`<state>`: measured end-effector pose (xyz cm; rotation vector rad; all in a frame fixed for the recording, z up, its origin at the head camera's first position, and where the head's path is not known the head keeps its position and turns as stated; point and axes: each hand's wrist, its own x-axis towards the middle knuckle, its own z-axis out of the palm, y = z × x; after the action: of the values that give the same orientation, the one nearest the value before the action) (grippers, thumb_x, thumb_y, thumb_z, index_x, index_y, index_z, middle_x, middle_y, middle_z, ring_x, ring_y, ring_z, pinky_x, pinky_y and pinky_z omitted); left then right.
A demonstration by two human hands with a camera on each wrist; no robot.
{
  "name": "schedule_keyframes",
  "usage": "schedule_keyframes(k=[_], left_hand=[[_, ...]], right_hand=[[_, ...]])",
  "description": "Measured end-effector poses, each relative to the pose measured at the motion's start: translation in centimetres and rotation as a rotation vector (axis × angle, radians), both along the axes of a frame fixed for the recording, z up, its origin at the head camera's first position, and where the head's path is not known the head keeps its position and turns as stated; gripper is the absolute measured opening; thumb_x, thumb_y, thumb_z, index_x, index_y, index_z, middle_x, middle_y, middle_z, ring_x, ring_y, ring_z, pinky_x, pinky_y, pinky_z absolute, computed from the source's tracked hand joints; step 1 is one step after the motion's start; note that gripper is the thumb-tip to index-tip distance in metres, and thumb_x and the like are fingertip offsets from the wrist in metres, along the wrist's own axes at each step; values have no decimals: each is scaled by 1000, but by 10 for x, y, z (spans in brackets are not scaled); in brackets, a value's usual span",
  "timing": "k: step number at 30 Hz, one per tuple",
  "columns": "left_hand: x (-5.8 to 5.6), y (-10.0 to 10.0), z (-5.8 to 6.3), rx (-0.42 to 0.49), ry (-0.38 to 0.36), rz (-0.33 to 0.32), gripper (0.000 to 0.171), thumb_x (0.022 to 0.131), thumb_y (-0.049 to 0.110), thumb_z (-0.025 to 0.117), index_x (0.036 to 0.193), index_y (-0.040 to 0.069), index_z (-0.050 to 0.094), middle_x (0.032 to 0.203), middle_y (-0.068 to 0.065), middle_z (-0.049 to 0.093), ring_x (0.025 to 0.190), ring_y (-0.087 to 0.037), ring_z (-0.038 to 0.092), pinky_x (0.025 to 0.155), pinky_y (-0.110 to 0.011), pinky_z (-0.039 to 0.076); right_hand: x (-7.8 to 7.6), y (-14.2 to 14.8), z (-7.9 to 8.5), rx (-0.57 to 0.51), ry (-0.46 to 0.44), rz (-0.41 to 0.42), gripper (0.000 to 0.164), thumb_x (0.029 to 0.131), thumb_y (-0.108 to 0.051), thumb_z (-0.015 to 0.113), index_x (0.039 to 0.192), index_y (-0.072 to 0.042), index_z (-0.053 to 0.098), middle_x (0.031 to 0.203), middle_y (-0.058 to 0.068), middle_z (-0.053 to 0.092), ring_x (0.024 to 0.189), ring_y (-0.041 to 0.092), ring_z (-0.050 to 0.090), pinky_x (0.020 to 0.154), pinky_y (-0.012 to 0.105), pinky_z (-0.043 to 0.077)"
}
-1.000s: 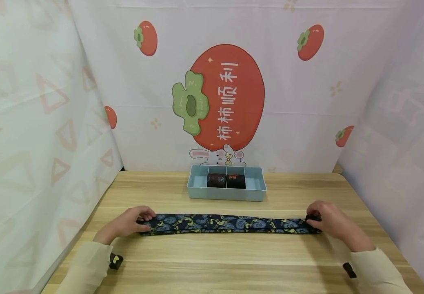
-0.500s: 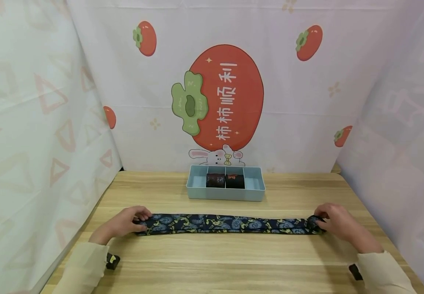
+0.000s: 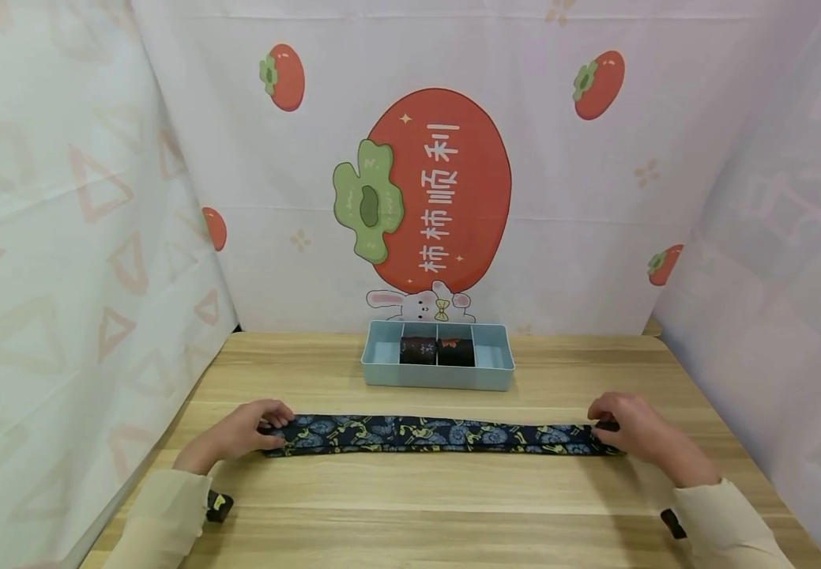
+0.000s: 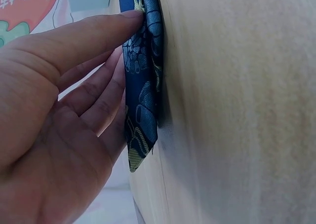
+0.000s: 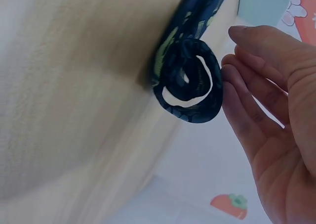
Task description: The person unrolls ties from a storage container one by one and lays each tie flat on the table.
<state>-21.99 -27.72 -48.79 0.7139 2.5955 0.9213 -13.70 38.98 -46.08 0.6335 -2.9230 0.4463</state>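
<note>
A dark blue necktie [image 3: 446, 433] with blue and yellow figures lies stretched sideways across the wooden table. My left hand [image 3: 242, 431] holds its left end, the thumb [image 4: 131, 16] on top and the other fingers along the far edge. That end comes to a point in the left wrist view. At the right, the tie is wound into a loose coil [image 5: 215, 103], with gaps between its turns. My right hand [image 3: 634, 431] is at this coil, relaxed fingertips right at its outer side and the thumb apart from it in the right wrist view.
Behind the tie stands a light blue divided box [image 3: 438, 376]. Its two middle compartments hold a dark reddish roll [image 3: 418, 350] and a black roll [image 3: 456, 352] with an orange pattern. Printed white cloth [image 3: 559, 237] hangs around the table [image 3: 417, 498] at the back and sides.
My right hand moved outward to the right, showing the coil, then came back left over it. My left hand shifted slightly left and then stayed put on the tie's end.
</note>
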Motion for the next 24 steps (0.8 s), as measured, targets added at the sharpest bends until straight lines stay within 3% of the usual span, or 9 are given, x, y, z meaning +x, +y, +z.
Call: schedule_keyframes(k=[14, 24], left_hand=[[12, 0, 3, 14, -8, 33, 36, 92, 13, 82, 125, 4, 68, 118, -9, 69, 104, -20, 64, 90, -40, 57], [9, -8, 0, -6, -7, 46, 36, 93, 16, 82, 125, 7, 68, 117, -7, 69, 103, -16, 64, 89, -35, 57]], right_hand=[[6, 31, -4, 0, 75, -92, 22, 76, -7, 92, 85, -9, 73, 82, -4, 68, 72, 5, 59, 63, 28, 53], [7, 52, 1, -9, -7, -191, 13, 81, -2, 85, 88, -5, 74, 86, 2, 71, 76, 15, 62, 65, 31, 52]])
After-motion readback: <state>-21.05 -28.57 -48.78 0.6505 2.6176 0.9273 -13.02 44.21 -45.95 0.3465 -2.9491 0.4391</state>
